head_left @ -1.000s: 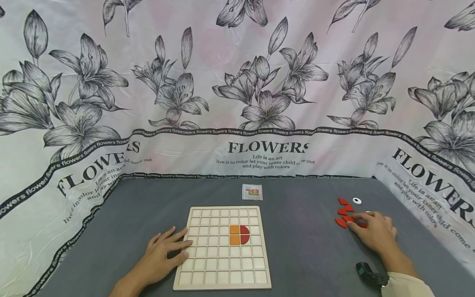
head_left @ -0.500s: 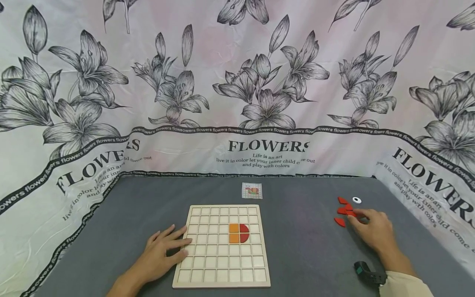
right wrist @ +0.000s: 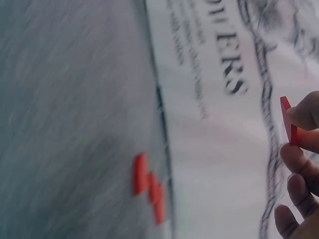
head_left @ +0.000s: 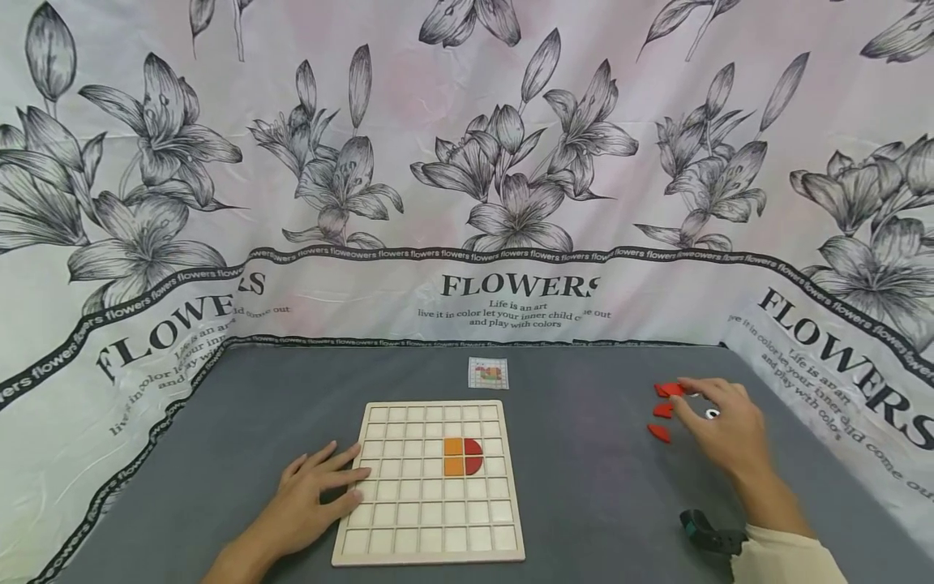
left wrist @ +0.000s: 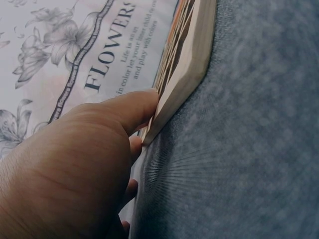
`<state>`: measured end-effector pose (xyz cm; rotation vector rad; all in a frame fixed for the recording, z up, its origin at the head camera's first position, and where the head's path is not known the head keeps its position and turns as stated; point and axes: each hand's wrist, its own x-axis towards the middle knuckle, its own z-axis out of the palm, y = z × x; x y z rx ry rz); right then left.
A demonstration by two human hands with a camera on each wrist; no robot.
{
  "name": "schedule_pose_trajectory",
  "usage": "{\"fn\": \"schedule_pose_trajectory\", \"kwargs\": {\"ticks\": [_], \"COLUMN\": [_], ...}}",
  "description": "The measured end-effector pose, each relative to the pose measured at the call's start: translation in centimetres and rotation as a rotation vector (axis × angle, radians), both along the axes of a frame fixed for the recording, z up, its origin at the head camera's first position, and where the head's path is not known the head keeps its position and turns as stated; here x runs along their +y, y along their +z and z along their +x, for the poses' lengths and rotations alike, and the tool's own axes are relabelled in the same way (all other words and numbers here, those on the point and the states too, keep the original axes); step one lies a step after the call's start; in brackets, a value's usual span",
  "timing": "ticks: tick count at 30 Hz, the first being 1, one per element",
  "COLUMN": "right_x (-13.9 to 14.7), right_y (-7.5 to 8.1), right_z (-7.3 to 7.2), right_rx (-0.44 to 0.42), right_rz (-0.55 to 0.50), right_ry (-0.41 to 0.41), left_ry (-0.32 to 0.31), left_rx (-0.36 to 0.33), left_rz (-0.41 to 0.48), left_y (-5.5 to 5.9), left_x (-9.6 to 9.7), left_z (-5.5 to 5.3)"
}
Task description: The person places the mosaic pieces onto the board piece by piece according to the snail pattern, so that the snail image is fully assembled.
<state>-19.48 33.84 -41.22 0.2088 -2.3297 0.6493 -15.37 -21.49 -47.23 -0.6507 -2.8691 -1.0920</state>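
My left hand (head_left: 302,499) lies at the left edge of a pale wooden grid board (head_left: 423,515), fingertips over its rim. In the left wrist view the thumb (left wrist: 132,107) touches the side of the board (left wrist: 187,64). Two orange squares (head_left: 454,456) and two red quarter-circle pieces (head_left: 473,456) sit in the board's cells. Over at the right, my right hand (head_left: 726,430) pinches a flat red piece (right wrist: 288,119) between thumb and fingers, raised off the table. Loose red pieces (head_left: 659,433) lie beside its fingertips. A white ring-like piece (head_left: 712,414) is partly hidden by this hand.
A small printed picture card (head_left: 487,373) lies on the grey table (head_left: 584,487) behind the board. Floral cloth (head_left: 511,300) stands around the table's back and sides. A black strapped device (head_left: 711,535) is on the right wrist.
The right hand has moved among the red pieces and lifted one off the table. The left hand stays at the board's edge. The head view has shifted slightly.
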Motion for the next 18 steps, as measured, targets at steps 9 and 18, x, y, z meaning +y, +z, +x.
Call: {"fn": "schedule_pose_trajectory", "kwargs": {"ticks": [9, 18], "right_x": [-4.2, -7.6], "right_y": [3.0, 5.0], "right_z": [0.4, 0.7], "right_rx": [0.240, 0.357], "right_rz": [0.034, 0.024], "right_ry": [0.209, 0.382], "left_ry": [0.001, 0.000], "left_rx": [-0.009, 0.004], "left_rz": [-0.011, -0.003], "left_y": [0.0, 0.0], "left_x": [-0.2, -0.2], "left_z": [0.0, 0.0]}}
